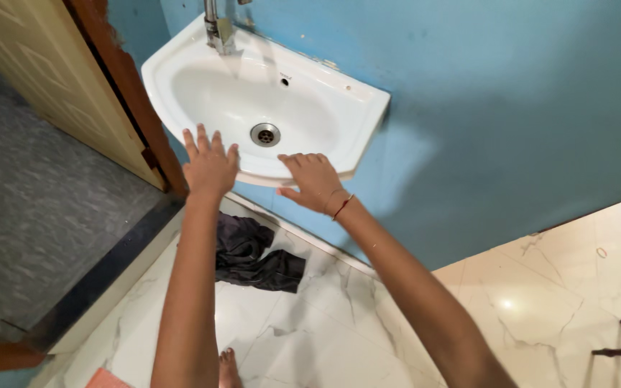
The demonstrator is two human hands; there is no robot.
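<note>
Head view, looking down at a white wall-mounted basin (346, 108) fixed to a blue wall (512, 108). Your left hand (210, 164) reaches the front rim at about 7 o'clock of the drain (265, 134), fingers spread and extended, palm down, gripping nothing; whether the fingertips rest on the porcelain or hover just above it cannot be told. Your right hand (313, 179) lies flat over the front rim at about 5 o'clock of the drain, fingers together and pointing toward the left hand, also empty, with a thin band (342, 206) at the wrist. The tap (218, 29) stands at 11 o'clock, at the far rim. For steady contact, judged from this posture, keep both palms flat and the pressure even along the curved lip, since glazed porcelain is likely slick and a bracket-hung basin may not welcome a downward load on its front edge. Edges to mind: the wooden door frame (127, 93) stands just beside the basin at 9 o'clock, leaving your left elbow little play, and the right corner of the basin juts out at 3 o'clock. Open room lies to 4 o'clock over the marble floor (540, 302). A dark crumpled cloth (253, 255) lies on the floor beneath the basin, near your foot (228, 366) at 6 o'clock; step around it.
</note>
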